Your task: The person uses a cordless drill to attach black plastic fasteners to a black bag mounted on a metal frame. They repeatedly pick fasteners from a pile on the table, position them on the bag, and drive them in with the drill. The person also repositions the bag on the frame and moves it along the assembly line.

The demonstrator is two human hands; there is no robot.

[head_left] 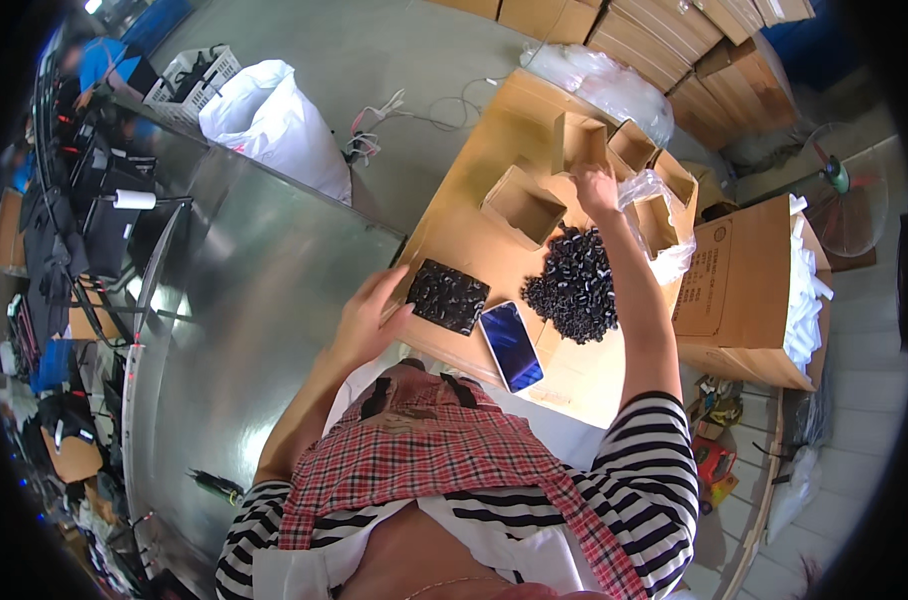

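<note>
The open box point(577, 138) stands at 12 o'clock from the pile of small black parts point(574, 287). Your right hand point(599, 190) is at the near rim of this box; whether its fingers grip anything cannot be told. Your left hand point(367, 317) is open, thumb and fingers spread, at the 9 o'clock edge of the black tray point(448, 297). The tray lies at 9 o'clock from the pile, the phone point(512, 346) between 7 and 8, a second box point(524, 207) at 11, all on the tan table point(452, 228).
</note>
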